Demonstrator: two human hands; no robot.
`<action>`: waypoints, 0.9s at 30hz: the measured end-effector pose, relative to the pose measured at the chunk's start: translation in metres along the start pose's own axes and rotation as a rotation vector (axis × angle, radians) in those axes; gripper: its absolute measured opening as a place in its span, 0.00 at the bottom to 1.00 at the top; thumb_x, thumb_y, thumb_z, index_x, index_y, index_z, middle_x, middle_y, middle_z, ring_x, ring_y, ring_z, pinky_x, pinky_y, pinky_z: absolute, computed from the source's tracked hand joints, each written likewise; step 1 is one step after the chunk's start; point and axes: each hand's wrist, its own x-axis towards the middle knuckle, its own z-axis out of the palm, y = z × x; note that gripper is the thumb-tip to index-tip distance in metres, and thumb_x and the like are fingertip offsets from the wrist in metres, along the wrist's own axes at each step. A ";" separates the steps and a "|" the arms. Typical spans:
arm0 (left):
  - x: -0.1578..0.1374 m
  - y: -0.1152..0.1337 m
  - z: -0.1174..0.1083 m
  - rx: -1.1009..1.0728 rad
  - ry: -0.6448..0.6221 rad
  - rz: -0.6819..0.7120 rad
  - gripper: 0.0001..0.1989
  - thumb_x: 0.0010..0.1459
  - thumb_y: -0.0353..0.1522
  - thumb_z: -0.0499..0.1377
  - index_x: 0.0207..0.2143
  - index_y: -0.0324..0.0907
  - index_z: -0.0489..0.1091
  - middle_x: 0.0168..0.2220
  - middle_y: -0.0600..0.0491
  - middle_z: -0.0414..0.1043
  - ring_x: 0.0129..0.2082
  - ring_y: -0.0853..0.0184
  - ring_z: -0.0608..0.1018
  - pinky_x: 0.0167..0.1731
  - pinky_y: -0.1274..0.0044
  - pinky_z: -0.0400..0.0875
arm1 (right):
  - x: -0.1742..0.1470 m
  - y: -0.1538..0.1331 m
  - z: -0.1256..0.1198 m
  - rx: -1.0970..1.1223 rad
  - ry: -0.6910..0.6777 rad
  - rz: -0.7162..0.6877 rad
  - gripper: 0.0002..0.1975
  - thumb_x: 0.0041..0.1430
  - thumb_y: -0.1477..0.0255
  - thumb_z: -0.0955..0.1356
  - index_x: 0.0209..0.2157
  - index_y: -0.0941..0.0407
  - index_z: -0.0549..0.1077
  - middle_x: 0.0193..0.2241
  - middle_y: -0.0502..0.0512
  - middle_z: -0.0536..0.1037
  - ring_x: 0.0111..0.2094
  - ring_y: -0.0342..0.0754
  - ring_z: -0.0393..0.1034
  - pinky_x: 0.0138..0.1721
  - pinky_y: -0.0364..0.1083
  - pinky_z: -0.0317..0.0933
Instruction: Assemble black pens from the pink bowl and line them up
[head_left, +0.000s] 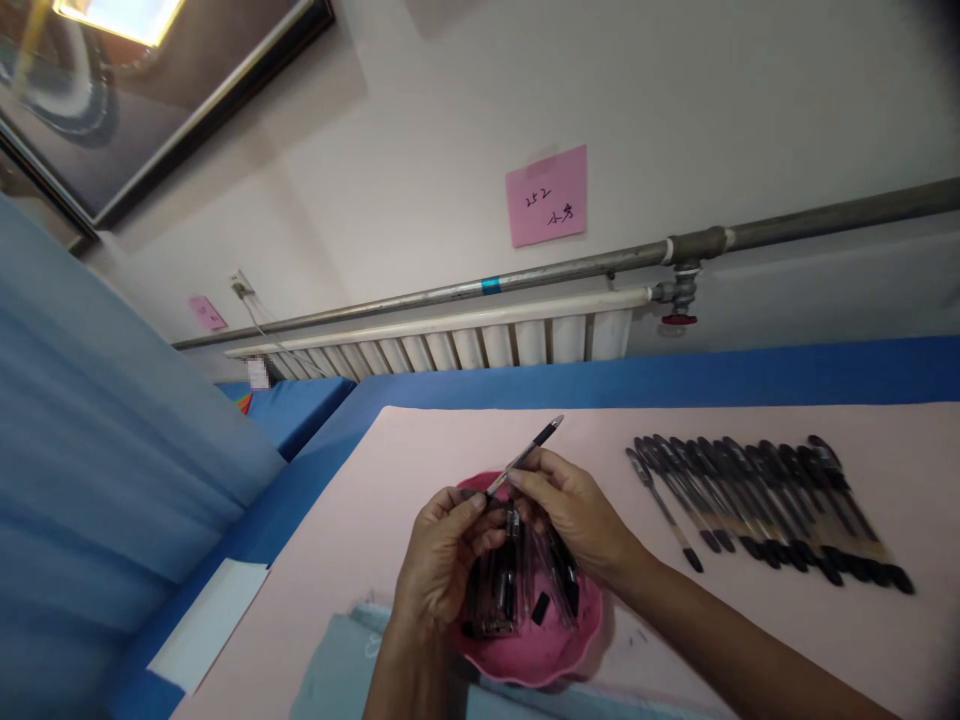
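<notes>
Between my two hands, above a pink bowl (525, 660), a clear-barrelled pen (534, 442) is held at a slant with its black grip end pointing up and right. My left hand (446, 540) pinches the lower end of the pen. Fingers of my right hand (566, 505) close round its middle. Inside the bowl lie several clear pen barrels and black pen parts, partly covered by my hands. A small black cap (540, 608) rests on the bowl's bottom. To the right, several capped black pens (765, 500) lie side by side in a row.
Pink paper (420, 450) covers the blue table (825, 370). Light blue cloth (337, 660) lies by the bowl near me. A white sheet (210, 620) sits at left, beside a blue curtain (112, 450). A radiator (465, 348) and pipe (420, 300) run along the wall.
</notes>
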 end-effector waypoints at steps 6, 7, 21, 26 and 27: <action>-0.001 -0.003 0.002 0.056 -0.036 0.011 0.11 0.41 0.28 0.65 0.25 0.36 0.65 0.23 0.53 0.73 0.23 0.71 0.76 0.22 0.82 0.71 | -0.001 0.000 0.001 0.007 0.003 0.033 0.09 0.47 0.66 0.68 0.26 0.57 0.68 0.14 0.43 0.66 0.14 0.37 0.57 0.15 0.38 0.51; -0.001 -0.004 0.002 0.067 -0.039 0.016 0.11 0.41 0.28 0.65 0.25 0.37 0.65 0.23 0.53 0.72 0.24 0.71 0.76 0.22 0.82 0.71 | 0.000 0.000 0.000 0.010 0.011 0.038 0.09 0.47 0.66 0.68 0.25 0.57 0.68 0.13 0.42 0.66 0.14 0.37 0.56 0.15 0.38 0.50; -0.003 -0.003 0.005 0.492 -0.038 0.273 0.06 0.45 0.31 0.61 0.24 0.38 0.66 0.22 0.55 0.70 0.24 0.71 0.72 0.26 0.80 0.66 | 0.002 0.000 -0.001 -0.020 0.037 0.012 0.10 0.46 0.66 0.68 0.21 0.56 0.65 0.12 0.41 0.64 0.13 0.37 0.54 0.16 0.39 0.48; 0.003 -0.001 -0.010 0.664 0.058 0.308 0.05 0.46 0.32 0.60 0.21 0.40 0.67 0.19 0.58 0.66 0.21 0.73 0.66 0.22 0.82 0.59 | 0.006 0.001 -0.007 -0.037 0.097 -0.009 0.10 0.49 0.66 0.67 0.21 0.56 0.64 0.14 0.43 0.67 0.14 0.37 0.56 0.15 0.39 0.48; 0.004 -0.002 -0.013 0.720 0.051 0.291 0.05 0.45 0.30 0.60 0.20 0.41 0.67 0.18 0.58 0.65 0.20 0.73 0.65 0.21 0.82 0.56 | 0.007 0.002 -0.008 -0.040 0.103 -0.013 0.10 0.49 0.67 0.67 0.21 0.56 0.64 0.14 0.43 0.67 0.14 0.38 0.56 0.15 0.38 0.48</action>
